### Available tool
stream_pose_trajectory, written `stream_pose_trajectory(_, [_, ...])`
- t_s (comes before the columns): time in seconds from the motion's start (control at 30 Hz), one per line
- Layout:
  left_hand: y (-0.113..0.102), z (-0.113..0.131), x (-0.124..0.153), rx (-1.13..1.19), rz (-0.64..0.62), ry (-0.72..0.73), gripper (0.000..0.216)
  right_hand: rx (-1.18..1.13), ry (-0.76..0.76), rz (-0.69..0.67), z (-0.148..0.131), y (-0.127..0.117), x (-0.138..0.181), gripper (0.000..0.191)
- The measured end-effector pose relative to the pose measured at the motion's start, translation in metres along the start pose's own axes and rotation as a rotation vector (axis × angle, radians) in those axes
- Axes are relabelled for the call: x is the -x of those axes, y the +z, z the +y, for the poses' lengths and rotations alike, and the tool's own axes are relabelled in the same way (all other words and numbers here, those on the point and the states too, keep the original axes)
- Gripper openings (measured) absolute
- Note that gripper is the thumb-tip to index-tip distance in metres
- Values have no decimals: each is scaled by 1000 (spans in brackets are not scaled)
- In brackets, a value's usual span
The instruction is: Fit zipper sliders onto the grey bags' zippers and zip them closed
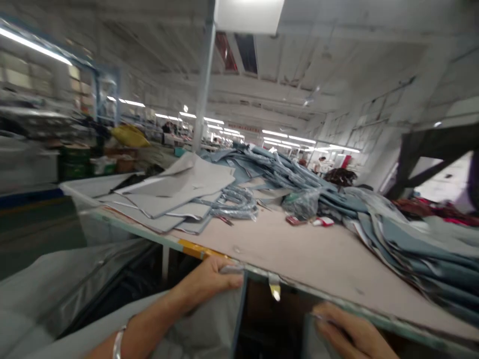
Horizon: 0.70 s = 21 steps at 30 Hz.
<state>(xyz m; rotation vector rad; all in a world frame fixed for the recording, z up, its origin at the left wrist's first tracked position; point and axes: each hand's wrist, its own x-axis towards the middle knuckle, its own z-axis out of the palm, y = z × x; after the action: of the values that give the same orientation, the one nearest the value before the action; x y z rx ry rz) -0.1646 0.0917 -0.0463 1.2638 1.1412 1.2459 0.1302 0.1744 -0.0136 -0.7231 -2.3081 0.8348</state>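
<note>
My left hand [207, 279] is closed on the upper edge of a grey fabric panel [213, 324] with a darker blue-grey edge, hanging just in front of the table edge. To the right and lower, my right hand [350, 331] pinches the edge of a fabric piece [314, 339], partly cut off by the frame. Between the two hands is a dark gap under the table. Whether both hands hold one single panel, I cannot tell. The view is blurred, so fine details of the fingers do not show.
The table [284, 244] carries flat grey panels [175, 187], a coil of plastic-wrapped cord-like material [235, 202] and a clear plastic bag [305, 202]. Blue-grey fabric [415, 249] is heaped at the right. A white bin [88, 209] and a metal post [204, 89] stand beyond.
</note>
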Motion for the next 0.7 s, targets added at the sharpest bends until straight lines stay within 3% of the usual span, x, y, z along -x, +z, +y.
stream_pose_trajectory(0.1, [2,-5,-11,89,-29,-153,41,-10,182,-142,9,3,5,40])
stream_pose_trajectory(0.17, [5,-5,-19,129,-59,-247,42,-49,271,-159,15,6,-4,38])
stream_pose_trajectory(0.23, [10,-8,-25,157,-107,-247,42,-102,320,-175,23,10,-16,37])
stream_pose_trajectory(0.33, [20,-21,-31,165,-171,-203,37,-216,323,-256,34,16,-26,40])
stream_pose_trajectory(0.47, [27,-40,-36,156,-201,-264,39,-367,303,-320,42,22,-27,45])
stream_pose_trajectory(0.7, [22,-30,-41,80,-343,-332,42,-548,367,-343,48,27,-28,45])
